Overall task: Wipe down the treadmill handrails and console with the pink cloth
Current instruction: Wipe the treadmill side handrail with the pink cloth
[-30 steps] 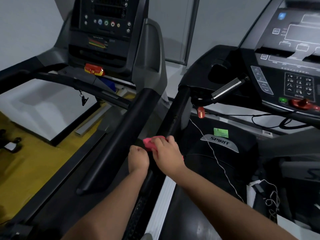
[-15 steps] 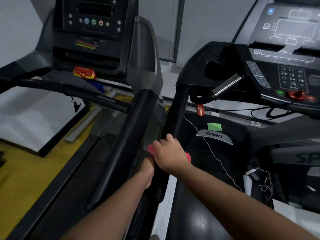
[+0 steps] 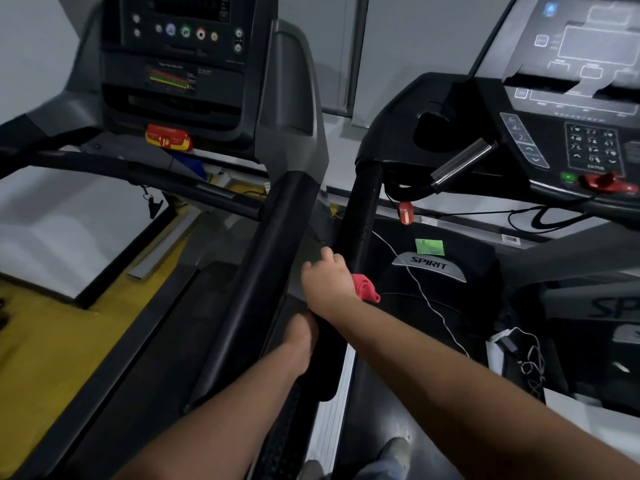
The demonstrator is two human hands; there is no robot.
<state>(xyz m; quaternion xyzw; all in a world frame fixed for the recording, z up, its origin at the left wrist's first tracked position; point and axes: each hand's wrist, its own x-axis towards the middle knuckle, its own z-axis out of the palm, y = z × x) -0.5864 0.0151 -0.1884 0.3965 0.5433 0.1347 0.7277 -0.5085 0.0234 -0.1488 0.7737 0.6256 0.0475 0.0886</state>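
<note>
- Grips the cloth [image 3: 365,287] with the right hand [image 3: 327,277], fingers [image 3: 325,252] curled over the black rail [image 3: 360,209] of the right treadmill.
- Presses the cloth against that rail about midway along it; shows only 1 bunched pink fold, sticking out at the rail's right edge beside the wrist.
- Sets the left hand [image 3: 301,336] against the same rail's left edge, nearer its lower end, just below the right wrist.
- Hides the left fingers behind the rail: cannot tell whether curled round it or loose.
- Has the console [image 3: 588,46] well apart from both hands, at the top right.
- Shows a red key [image 3: 406,212] hanging near the rail's upper end.
- Shows a white cord [image 3: 426,299] running down just right of the cloth, across the cover [image 3: 429,265] marked SPIRIT.
- Shows the left rail [image 3: 263,265] of a 2nd treadmill just beside both hands.
</note>
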